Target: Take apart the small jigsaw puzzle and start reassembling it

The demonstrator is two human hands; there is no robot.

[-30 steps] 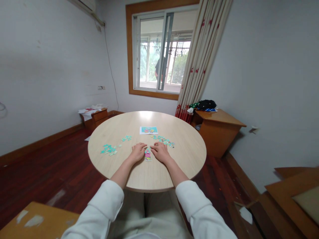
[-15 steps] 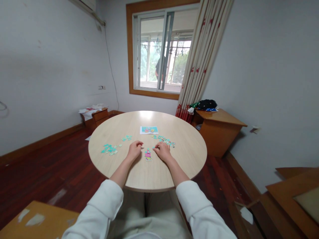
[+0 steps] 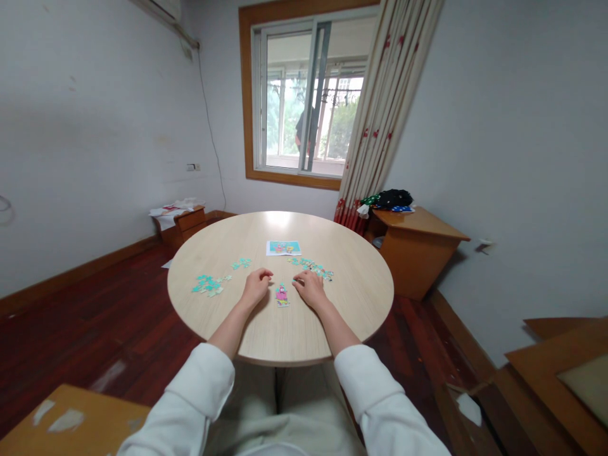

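A partly joined jigsaw puzzle, pink and yellow with teal bits at its top, lies on the round table between my hands. Left of it, my left hand rests with its fingers loosely bent; a small gap shows between thumb and forefinger, and no piece is visible there. On the other side, my right hand pinches a tiny teal puzzle piece at its fingertips, just apart from the joined part. Beyond the right hand spread several loose puzzle pieces.
The round wooden table carries a picture sheet behind the puzzle. A pile of teal pieces and a smaller group lie at left. A desk with cloths stands at right. Someone stands beyond the window.
My right hand, with the teal piece, has shifted very slightly. My left hand and the joined puzzle stay in place.
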